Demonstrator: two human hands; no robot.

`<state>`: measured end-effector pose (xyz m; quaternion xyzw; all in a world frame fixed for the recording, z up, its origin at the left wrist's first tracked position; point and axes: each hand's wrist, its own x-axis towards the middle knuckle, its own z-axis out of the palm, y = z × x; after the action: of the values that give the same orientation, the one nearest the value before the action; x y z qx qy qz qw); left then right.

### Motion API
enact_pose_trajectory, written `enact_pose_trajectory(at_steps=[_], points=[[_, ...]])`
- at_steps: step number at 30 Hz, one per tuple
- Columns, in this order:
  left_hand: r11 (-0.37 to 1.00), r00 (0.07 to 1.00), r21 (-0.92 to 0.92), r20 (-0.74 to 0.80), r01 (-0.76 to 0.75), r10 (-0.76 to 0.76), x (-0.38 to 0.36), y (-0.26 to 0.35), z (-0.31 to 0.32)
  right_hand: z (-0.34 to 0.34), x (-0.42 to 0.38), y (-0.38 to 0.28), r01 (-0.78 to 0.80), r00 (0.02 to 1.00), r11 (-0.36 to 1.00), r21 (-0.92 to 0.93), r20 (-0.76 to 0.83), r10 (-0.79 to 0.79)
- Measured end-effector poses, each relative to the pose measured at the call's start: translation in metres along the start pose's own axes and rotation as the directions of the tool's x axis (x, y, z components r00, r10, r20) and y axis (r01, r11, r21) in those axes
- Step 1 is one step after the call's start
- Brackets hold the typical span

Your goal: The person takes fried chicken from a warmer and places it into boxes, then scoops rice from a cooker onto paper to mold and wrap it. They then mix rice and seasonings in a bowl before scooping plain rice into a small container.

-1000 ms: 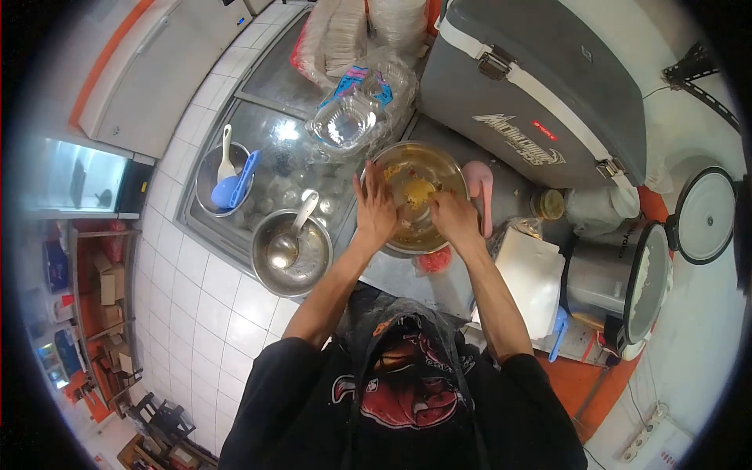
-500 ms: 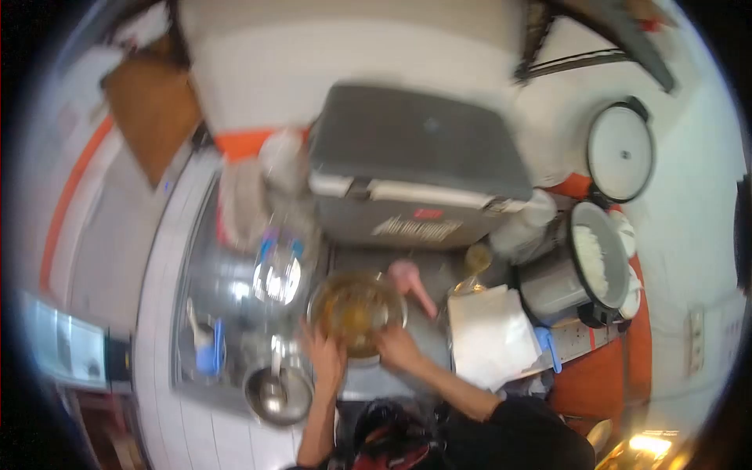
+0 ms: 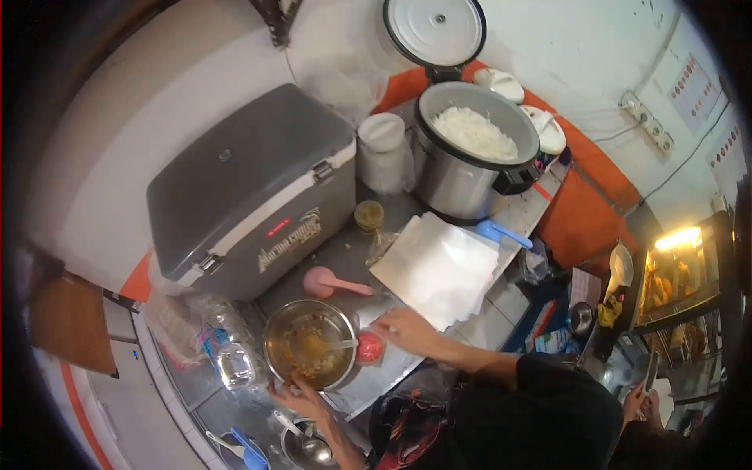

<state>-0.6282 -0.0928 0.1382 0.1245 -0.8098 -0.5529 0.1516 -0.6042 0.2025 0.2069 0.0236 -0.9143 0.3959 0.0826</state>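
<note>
A steel bowl (image 3: 283, 329) with brownish liquid and yellowish bits stands on the counter, a pale spoon handle reaching to its right rim. My left hand (image 3: 303, 398) is at the bowl's lower edge, fingers apart and touching or close to the rim. Right of the bowl, my right hand (image 3: 406, 330) hovers over the counter near the stack of white paper sheets (image 3: 439, 274); its fingers point left, and whether they pinch anything is not clear. A red item in clear plastic (image 3: 369, 347) lies between bowl and right hand. Behind sits a pink scoop (image 3: 319, 282).
A grey cooler box (image 3: 251, 188) stands behind the bowl. An open rice cooker (image 3: 458, 184) holds white rice. A blue scoop (image 3: 501, 233) lies beside the paper. Plastic bottles (image 3: 235, 364) are at the left; a smaller pot (image 3: 294, 450) is in front. Another person's hands (image 3: 642, 405) show far right.
The view has swung to the right. My right hand has left the bowl's rim and is now near the paper. The red item and the spoon handle now show clearly.
</note>
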Motion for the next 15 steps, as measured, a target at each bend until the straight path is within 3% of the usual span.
enact_pose_trajectory(at_steps=[2, 4, 6, 7, 8, 9, 10, 12, 13, 14, 15], points=[[0.898, 0.981, 0.44, -0.162, -0.027, 0.109, -0.013, 0.006, -0.005, -0.04, -0.006, 0.011, -0.108, 0.985, 0.994, -0.019, -0.139, 0.104], [0.867, 0.978, 0.498, -0.181, 0.004, 0.1, -0.02, -0.041, -0.006, -0.078, -0.017, 0.04, -0.164, 0.928, 0.985, 0.044, -0.333, 0.169], [0.958, 0.933, 0.114, -0.285, 0.263, -0.222, -0.034, -0.049, 0.002, -0.129, -0.025, 0.058, -0.234, 0.8, 0.972, 0.03, -0.561, 0.211], [0.887, 0.876, -0.235, -0.19, 0.399, -0.444, -0.039, -0.039, 0.01, -0.153, -0.032, 0.08, -0.324, 0.746, 0.946, -0.002, -0.615, 0.254], [0.887, 0.871, -0.222, -0.199, 0.406, -0.448, -0.043, -0.036, 0.016, -0.171, -0.04, 0.116, -0.322, 0.697, 0.947, 0.014, -0.674, 0.246], [0.828, 0.842, -0.295, -0.116, 0.477, -0.527, -0.044, -0.036, 0.021, -0.194, -0.046, 0.144, -0.409, 0.671, 0.906, -0.108, -0.709, 0.218], [0.755, 0.803, -0.365, -0.031, 0.545, -0.595, -0.047, -0.035, 0.028, -0.209, -0.052, 0.172, -0.403, 0.686, 0.909, -0.107, -0.692, 0.222], [0.754, 0.806, -0.396, -0.056, 0.524, -0.589, -0.051, -0.039, 0.039, -0.228, -0.059, 0.233, -0.514, 0.724, 0.695, -0.502, -0.688, 0.039], [0.725, 0.787, -0.439, -0.062, 0.53, -0.613, -0.052, -0.047, 0.05, -0.236, -0.06, 0.272, -0.479, 0.745, 0.712, -0.514, -0.666, 0.021], [0.714, 0.764, -0.424, -0.073, 0.558, -0.64, -0.05, -0.039, 0.055, -0.233, -0.065, 0.311, -0.491, 0.805, 0.741, -0.458, -0.564, 0.184], [0.749, 0.787, -0.487, -0.179, 0.45, -0.59, -0.053, -0.034, 0.062, -0.224, -0.085, 0.329, -0.53, 0.831, 0.749, -0.398, -0.418, 0.366]])
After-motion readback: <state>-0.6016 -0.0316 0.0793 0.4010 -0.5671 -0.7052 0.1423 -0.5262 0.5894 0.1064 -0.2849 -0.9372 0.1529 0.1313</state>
